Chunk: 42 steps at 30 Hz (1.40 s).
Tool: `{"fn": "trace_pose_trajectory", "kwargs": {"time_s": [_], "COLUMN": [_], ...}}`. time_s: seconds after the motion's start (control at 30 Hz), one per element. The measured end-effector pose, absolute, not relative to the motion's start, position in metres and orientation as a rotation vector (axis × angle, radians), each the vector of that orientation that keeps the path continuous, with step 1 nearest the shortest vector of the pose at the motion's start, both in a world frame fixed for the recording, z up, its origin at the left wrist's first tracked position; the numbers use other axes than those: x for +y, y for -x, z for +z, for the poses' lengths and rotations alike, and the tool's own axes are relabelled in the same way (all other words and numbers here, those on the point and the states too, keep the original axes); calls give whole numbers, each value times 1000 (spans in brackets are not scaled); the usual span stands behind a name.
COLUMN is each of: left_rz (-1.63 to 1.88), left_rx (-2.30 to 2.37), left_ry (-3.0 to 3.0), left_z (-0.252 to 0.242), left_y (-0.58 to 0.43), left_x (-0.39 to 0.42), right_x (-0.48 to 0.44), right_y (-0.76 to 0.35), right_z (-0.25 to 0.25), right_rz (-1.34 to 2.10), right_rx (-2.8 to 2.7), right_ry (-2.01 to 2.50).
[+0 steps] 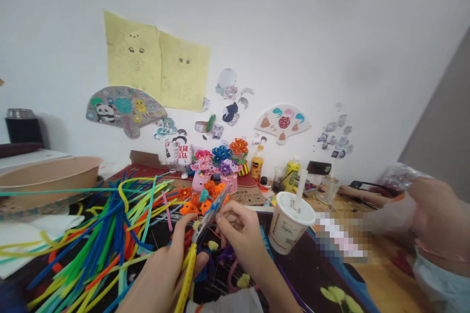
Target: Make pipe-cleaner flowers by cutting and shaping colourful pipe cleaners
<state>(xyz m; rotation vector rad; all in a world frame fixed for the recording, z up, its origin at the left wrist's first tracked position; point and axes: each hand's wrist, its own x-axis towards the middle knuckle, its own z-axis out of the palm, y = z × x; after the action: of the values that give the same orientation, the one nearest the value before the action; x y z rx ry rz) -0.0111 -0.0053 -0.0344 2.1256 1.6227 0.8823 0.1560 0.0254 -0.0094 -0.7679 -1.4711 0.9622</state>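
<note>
In the lower middle, my left hand (167, 266) is closed around a pair of scissors (191, 269) with yellow handles, its blades pointing up and right. My right hand (242, 232) is beside the blades, fingers curled in a pinch; what they hold is mostly hidden. A thin orange strand shows between the two hands. Just beyond the blades lie orange pipe cleaner flowers (191, 208), with bits of blue among them. To the left spreads a big bundle of pipe cleaners (110, 234) in blue, green, yellow and orange. Pale yellow pieces (243, 281) lie below my hands.
A lidded paper cup with a straw (290, 225) stands close to my right hand. Finished flower pots (201, 181) and drink bottles (257, 164) line the back. At left is a large beige basin (51, 173). Another person's arm (436, 215) reaches in from the right.
</note>
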Motion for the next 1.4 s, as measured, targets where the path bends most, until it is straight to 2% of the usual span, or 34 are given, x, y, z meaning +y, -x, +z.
{"fn": "trace_pose_trajectory", "kwargs": {"time_s": [0.73,1.2,1.4], "left_rz": [933,922,1021], "left_rx": [1607,1629,1522], "left_ry": [-2126,-2056,-2034], "left_z": [-36,-66,-41], "left_y": [7,7,9], "left_x": [-6,10,-4], "right_x": [26,26,27], "right_y": [-156,-153,-153], "right_z": [-12,-12,-13], "right_rz": [984,996,1015], "right_rx": [-1459,-1445,-1436], "right_ry": [742,760,749]}}
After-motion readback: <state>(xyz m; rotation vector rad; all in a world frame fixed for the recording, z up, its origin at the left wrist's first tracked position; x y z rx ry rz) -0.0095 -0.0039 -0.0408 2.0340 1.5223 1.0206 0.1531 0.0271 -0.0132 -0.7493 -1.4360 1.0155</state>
